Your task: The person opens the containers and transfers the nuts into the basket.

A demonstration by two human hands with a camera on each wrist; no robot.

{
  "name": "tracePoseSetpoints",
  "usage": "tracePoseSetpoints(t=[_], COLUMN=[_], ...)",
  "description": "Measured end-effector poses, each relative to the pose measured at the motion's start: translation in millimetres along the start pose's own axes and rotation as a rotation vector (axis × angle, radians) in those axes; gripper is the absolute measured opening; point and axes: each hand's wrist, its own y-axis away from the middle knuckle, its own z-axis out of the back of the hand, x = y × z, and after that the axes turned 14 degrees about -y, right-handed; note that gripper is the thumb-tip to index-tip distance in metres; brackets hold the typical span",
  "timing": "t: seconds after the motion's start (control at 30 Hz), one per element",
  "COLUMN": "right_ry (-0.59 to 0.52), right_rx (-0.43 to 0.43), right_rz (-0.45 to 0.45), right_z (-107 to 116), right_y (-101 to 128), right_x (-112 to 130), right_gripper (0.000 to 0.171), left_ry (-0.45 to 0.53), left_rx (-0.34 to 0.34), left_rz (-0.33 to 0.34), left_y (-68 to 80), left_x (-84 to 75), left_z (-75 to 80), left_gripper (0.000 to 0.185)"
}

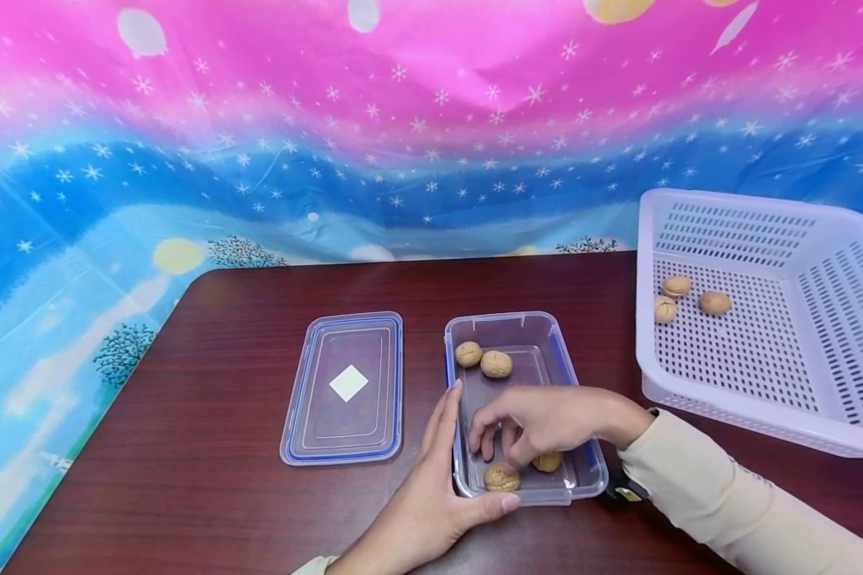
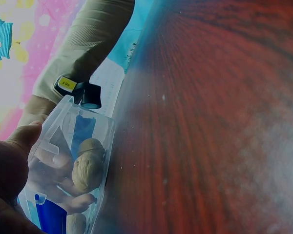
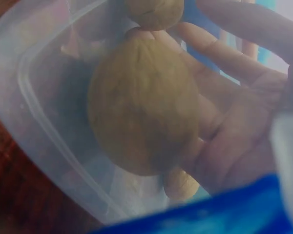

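A clear plastic food container (image 1: 539, 323) with blue trim stands uncovered on the table. My left hand (image 1: 420, 511) rests against its near left corner, fingers straight along the left wall and thumb over the front rim. Inside it is my right hand (image 1: 546, 419), fingers bent downward, with nothing visible held between them. Its thumb side is beside a walnut (image 1: 502, 477) at the front; another walnut (image 1: 547, 461) is partly hidden beneath the hand. Two more walnuts (image 1: 497, 364) lie at the container's back. The right wrist view shows a walnut (image 3: 144, 107) large before the fingers.
Left of the container lies its clear lid (image 1: 341, 339) with a white diamond-shaped label (image 1: 348, 383). A white perforated basket (image 1: 733, 383) stands on the right, with three walnuts (image 1: 715, 303) in it. A patterned cloth (image 1: 403, 160) hangs behind the dark wooden table (image 1: 208, 423).
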Motion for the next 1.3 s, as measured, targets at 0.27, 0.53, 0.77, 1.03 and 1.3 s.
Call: tracePoseSetpoints(t=[0.27, 0.53, 0.77, 1.03, 1.3], right_ry=[-0.05, -0.04, -0.018, 0.017, -0.035], right_rx=[0.035, 0.064, 0.085, 0.118, 0.11], right_rz=[-0.004, -0.018, -0.012, -0.008, -0.044], right_z=[-2.2, -2.2, 0.5, 1.6, -0.6], right_y=[-2.7, -3.0, -3.3, -3.2, -3.4], right_x=[-3.2, -3.4, -5.1, -5.1, -5.0], right_gripper=[0.031, 0.033, 0.03, 0.026, 0.025], left_ry=[-0.003, 0.007, 0.008, -0.004, 0.005], left_rx=[-0.001, 0.0, 0.0, -0.002, -0.001], left_rz=[-0.004, 0.0, -0.001, 0.001, 0.001], left_y=[-0.3, 0.1, -0.2, -0.2, -0.1], left_x=[0.3, 0.4, 0.8, 1.3, 1.0], left_z=[-0.2, -0.5, -0.7, -1.3, -1.3], left_gripper=[0.125, 0.125, 0.126, 0.126, 0.126])
